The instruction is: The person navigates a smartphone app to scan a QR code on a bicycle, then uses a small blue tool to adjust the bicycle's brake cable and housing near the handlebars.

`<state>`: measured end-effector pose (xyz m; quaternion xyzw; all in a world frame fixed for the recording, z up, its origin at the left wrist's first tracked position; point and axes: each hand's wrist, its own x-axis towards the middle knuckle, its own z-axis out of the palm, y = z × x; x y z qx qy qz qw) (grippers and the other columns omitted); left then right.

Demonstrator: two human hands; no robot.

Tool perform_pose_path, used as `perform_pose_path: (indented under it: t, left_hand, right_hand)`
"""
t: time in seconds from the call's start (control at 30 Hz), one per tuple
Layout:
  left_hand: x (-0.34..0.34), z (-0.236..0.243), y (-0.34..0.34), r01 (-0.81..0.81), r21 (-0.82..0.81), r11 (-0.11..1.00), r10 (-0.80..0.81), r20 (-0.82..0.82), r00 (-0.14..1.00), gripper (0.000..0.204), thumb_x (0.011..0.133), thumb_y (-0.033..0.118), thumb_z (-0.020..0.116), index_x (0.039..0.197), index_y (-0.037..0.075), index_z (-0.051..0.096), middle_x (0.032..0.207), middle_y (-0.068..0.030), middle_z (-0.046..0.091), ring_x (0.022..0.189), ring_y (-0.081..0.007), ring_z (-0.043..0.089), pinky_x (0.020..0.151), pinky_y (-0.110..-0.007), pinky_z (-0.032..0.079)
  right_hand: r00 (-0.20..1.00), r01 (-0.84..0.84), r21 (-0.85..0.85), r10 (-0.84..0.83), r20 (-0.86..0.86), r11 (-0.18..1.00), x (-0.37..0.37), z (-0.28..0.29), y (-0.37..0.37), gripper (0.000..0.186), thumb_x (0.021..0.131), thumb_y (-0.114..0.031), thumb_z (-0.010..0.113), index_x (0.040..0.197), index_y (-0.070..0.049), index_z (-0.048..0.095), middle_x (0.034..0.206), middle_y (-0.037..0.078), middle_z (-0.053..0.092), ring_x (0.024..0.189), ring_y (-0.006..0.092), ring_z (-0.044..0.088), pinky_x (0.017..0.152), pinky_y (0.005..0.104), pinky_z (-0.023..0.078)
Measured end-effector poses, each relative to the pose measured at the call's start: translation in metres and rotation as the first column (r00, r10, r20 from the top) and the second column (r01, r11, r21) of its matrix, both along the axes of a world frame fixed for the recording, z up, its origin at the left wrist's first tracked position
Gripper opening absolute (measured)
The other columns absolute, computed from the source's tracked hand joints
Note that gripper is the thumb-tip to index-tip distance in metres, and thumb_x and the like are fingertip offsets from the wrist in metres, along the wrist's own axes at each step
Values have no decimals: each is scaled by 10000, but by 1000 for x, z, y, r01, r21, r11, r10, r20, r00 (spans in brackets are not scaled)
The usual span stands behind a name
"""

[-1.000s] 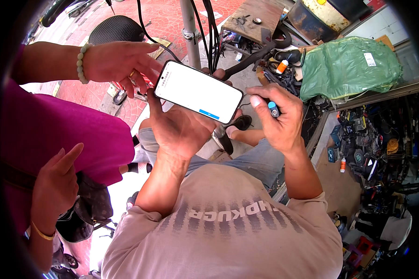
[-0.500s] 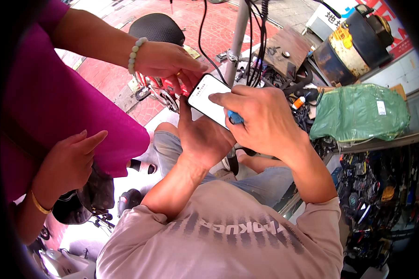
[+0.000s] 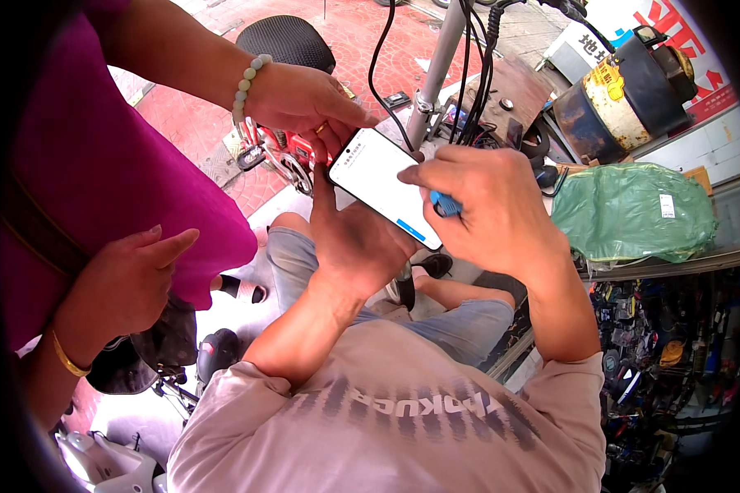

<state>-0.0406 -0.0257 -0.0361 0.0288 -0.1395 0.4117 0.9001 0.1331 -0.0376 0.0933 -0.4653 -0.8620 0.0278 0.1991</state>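
Note:
A smartphone (image 3: 386, 187) with a lit white screen and a blue bar near its lower end lies tilted in my left hand (image 3: 349, 246), palm up under its left edge. Over the phone's right side is my right hand (image 3: 501, 201), its index finger reaching to the screen's edge. The curled fingers of that hand hold a small blue ribbed object (image 3: 445, 205), mostly hidden. At the phone's far end a person in purple has a hand (image 3: 304, 99) with a bead bracelet, fingers by its top corner. That person's other hand (image 3: 127, 275) points from the left.
A grey metal pole (image 3: 437, 74) with black cables stands beyond the phone. At the right are a green plastic-wrapped bundle (image 3: 633, 214), a rusty black drum (image 3: 625, 99) and many tools (image 3: 674, 353). A black seat (image 3: 286, 49) and red bike parts are at the far left.
A blue bar now shows on the phone's screen. My right index finger has shifted from the screen's middle toward its right edge. The view has shifted slightly.

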Motion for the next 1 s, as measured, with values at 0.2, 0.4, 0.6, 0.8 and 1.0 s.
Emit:
perform_pose_path:
  t: [0.2,0.4,0.6,0.8,1.0]
  left_hand:
    - [-1,6,-1,0,-25,1000,-3,-113,994,906,1066,845,322,1698,214,476,1741,-92,493,1587,-335,478,1321,-571,315]
    - [-3,26,-1,-56,-138,989,34,-155,987,932,1053,843,359,1743,217,409,1789,-266,359,1634,-500,368,1311,-690,293]
    - [-12,34,11,-33,-40,999,27,-140,990,1017,1015,848,502,1737,140,393,1761,-251,410,1571,-481,456,1195,-834,352]
    - [-45,49,14,-165,-74,983,147,-208,967,955,1043,775,529,1704,91,440,1753,-246,422,1550,-473,491,1114,-800,440]
    - [-54,23,41,-207,125,970,231,-222,947,896,1101,682,505,1713,37,395,1761,-248,414,1552,-426,514,1079,-636,558]
  right_hand:
    - [999,14,-28,-12,41,1000,14,1,-15,246,829,-136,781,1065,-89,829,891,103,746,790,359,748,681,468,587]
    - [1000,-8,-96,9,3,995,38,1,-40,268,829,-13,757,1082,-46,839,847,102,737,693,313,710,608,404,552]
    - [941,-66,157,114,-320,985,39,45,-45,246,874,20,750,1108,19,826,843,141,752,627,264,678,563,363,520]
    - [912,54,227,45,-409,972,60,33,-57,251,892,2,759,1133,21,828,811,119,735,631,239,654,584,366,518]
    - [844,233,16,-194,-500,972,89,-22,-87,229,936,-54,771,1138,42,819,823,142,705,689,264,661,651,358,514]
